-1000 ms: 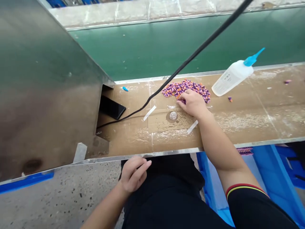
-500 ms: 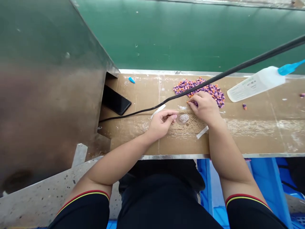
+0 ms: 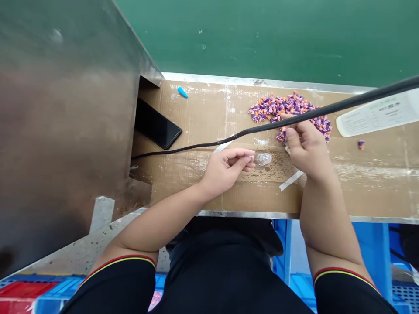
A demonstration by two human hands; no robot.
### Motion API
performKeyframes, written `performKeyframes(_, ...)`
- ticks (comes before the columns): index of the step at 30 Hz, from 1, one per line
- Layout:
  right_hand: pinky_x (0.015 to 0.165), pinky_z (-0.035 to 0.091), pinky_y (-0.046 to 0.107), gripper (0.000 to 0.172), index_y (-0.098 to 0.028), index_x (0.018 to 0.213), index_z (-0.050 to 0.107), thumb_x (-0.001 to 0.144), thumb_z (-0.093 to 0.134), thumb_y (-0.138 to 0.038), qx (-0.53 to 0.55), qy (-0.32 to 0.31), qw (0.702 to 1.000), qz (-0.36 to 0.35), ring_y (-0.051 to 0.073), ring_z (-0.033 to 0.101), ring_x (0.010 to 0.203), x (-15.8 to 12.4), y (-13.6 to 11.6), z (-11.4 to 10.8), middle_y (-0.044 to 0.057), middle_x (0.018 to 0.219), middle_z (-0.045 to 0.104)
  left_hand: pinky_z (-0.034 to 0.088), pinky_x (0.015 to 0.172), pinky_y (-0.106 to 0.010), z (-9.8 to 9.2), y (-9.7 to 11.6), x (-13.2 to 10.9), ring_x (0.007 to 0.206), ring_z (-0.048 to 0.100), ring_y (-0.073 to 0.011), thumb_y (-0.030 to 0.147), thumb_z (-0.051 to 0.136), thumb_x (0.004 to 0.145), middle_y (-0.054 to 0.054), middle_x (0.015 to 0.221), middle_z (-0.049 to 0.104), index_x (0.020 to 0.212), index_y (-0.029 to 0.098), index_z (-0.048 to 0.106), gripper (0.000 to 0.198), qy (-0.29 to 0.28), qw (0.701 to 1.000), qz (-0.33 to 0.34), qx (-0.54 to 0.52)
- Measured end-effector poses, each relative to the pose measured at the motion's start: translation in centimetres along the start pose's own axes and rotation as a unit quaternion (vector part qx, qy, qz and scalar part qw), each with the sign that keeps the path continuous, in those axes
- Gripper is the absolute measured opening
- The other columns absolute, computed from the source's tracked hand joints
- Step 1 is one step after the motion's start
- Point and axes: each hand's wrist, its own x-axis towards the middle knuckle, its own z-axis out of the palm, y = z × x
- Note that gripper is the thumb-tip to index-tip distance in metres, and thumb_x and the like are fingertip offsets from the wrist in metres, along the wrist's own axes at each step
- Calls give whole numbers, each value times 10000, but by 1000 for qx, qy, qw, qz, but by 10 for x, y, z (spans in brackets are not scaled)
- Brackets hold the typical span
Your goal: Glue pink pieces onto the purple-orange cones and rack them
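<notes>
My left hand [image 3: 229, 171] is closed in a pinch, thumb against forefinger. Whatever its fingertips hold is too small to make out. Right by those fingertips stands a small clear plastic piece [image 3: 263, 158] on the wet cardboard. My right hand [image 3: 309, 148] is at the front edge of a pile of tiny purple, pink and orange pieces [image 3: 273, 107]. Its fingers are curled, partly behind the black cable, and I cannot see what is between them. One loose purple and orange piece [image 3: 361, 145] lies right of the pile.
A black cable [image 3: 203, 145] crosses above the cardboard [image 3: 196, 117]. A phone [image 3: 159, 126] and a blue cap [image 3: 182, 92] lie left; a white bottle [image 3: 376, 114] lies right. Tape strips [image 3: 291, 180] mark the cardboard. A metal panel [image 3: 78, 109] rises at left.
My right hand has moved right and a little nearer to me, its fingers now more curled. The left hand stays pinched beside the clear piece. The whole view has shifted slightly.
</notes>
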Motion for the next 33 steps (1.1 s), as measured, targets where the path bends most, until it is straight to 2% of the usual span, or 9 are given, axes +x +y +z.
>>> performKeyframes(3,628,587,374,347,-333,1342,742,1149,537,-536,104,-12,993,46,213,625,693,-2,0,-3,38,881,670,758,904,-352,1,0,-1,975,869,-246,457,886,939,-114,1074,872,1100,165,865,334,-11,1000,-3,7)
performKeyframes(5,574,560,332,305,-336,1241,767,1115,616,-569,168,-18,983,77,196,617,678,-1,-2,-3,22,835,642,759,917,-368,1,1,-1,986,869,-255,467,878,948,-117,1068,871,1112,163,865,346,-18,1000,-4,13)
performKeyframes(11,539,567,264,311,-307,1067,756,984,806,-603,360,-60,918,156,147,634,674,7,-10,-10,0,873,686,755,879,-329,0,1,0,936,867,-224,427,858,970,-117,1054,870,1112,158,856,305,-23,1000,16,13)
performKeyframes(15,570,617,219,345,-316,1024,780,889,914,-604,400,-64,896,181,126,708,725,10,-5,-12,-15,932,747,752,865,-321,1,1,0,923,865,-216,399,837,985,-119,1051,868,1098,155,855,269,-24,999,28,18)
performKeyframes(19,604,654,225,366,-329,1091,794,875,930,-593,378,-49,910,166,164,798,853,9,-1,-7,-10,966,784,753,866,-331,1,1,0,923,862,-218,406,843,978,-119,1062,868,1091,157,852,274,-22,999,28,34)
performKeyframes(22,621,664,246,307,-304,1064,808,894,933,-528,342,-34,929,136,189,823,866,4,-9,-7,-3,918,796,749,845,-307,1,1,1,909,862,-204,366,831,988,-113,1061,869,1085,155,852,233,-19,998,42,37)
performKeyframes(27,670,674,316,57,-289,991,862,971,867,-342,134,-41,990,26,199,796,769,-6,-35,-24,21,905,839,740,813,-267,2,0,1,867,858,-181,341,847,984,-92,1004,867,1135,156,837,239,-14,998,53,11)
performKeyframes(30,701,668,345,88,-321,992,869,1009,799,-271,23,-85,994,-72,212,796,800,-9,-41,-32,13,939,853,734,783,-256,2,-2,2,842,853,-173,373,872,970,-85,994,866,1177,156,819,304,-9,999,41,-13)
performKeyframes(33,749,674,367,172,-323,997,855,1045,728,-217,-27,-102,985,-137,237,816,893,-10,-39,-31,24,978,860,730,793,-262,2,-4,3,851,849,-169,412,883,962,-90,1027,867,1153,162,829,319,-1,999,36,-23)
